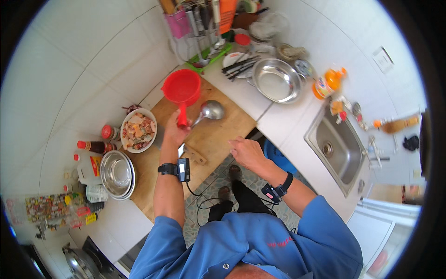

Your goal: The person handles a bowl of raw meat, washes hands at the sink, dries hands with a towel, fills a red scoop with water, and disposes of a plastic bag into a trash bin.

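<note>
My left hand (177, 130) grips the handle of a red plastic water dipper (182, 87) above the wooden cutting board (226, 130). A metal ladle (212, 110) lies just right of the dipper's handle; its shaft runs toward my left fingers, and I cannot tell whether they touch it. Below that hand is a cleaver (195, 155) with a wooden handle, its blade partly hidden by my forearm. Left of the hand stands a white bowl (154, 141) of chopped raw meat (139, 128). My right hand (248, 151) hovers near the board's front edge, fingers curled, with nothing visible in it.
Nested metal basins (116, 174) and sauce bottles (95, 146) line the left wall. At the back are a steel pot (277, 81), utensils in a green rack (209, 59) and an orange drink bottle (327, 83). The sink (343, 150) is at right, a blue bucket (278, 157) below.
</note>
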The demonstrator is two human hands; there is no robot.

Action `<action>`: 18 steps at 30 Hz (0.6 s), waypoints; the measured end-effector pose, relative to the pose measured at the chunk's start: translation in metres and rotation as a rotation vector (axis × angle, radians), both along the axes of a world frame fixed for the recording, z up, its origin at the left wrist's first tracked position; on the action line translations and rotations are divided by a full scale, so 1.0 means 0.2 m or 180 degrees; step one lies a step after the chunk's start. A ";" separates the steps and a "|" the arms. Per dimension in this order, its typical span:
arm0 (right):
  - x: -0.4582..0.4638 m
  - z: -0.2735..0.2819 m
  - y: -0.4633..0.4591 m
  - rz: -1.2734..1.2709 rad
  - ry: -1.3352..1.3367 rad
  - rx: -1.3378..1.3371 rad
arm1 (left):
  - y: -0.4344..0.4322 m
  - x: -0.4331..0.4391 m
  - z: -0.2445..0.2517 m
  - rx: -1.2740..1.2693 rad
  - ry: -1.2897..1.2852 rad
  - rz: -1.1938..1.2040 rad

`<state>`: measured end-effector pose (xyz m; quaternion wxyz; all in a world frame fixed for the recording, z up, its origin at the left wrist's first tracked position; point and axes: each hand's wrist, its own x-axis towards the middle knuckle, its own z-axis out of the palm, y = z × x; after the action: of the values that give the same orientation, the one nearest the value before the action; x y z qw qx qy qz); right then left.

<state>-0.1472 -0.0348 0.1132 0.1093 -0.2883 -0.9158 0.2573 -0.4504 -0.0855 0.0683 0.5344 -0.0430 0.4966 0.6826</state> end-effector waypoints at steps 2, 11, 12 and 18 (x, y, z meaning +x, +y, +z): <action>0.16 0.02 -0.07 -0.0239 0.0064 -0.0166 | -0.05 0.02 0.04 -0.0289 0.0396 0.0044; 0.94 -0.01 -0.55 -0.1719 -0.0197 -0.0881 | -0.34 0.57 0.16 -0.0482 0.2491 0.0989; 1.03 -0.03 -0.62 -0.1927 -0.0185 -0.0905 | -0.36 0.68 0.17 -0.0184 0.2266 0.0468; 1.55 -0.19 -1.04 -0.2264 -0.0206 -0.0954 | -0.51 1.48 0.07 0.0335 0.1411 -0.2982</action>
<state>0.1630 -0.2423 0.0759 0.1194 -0.6087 -0.7139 0.3251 -0.1539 -0.1880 0.0827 0.6660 0.3564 0.5288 0.3869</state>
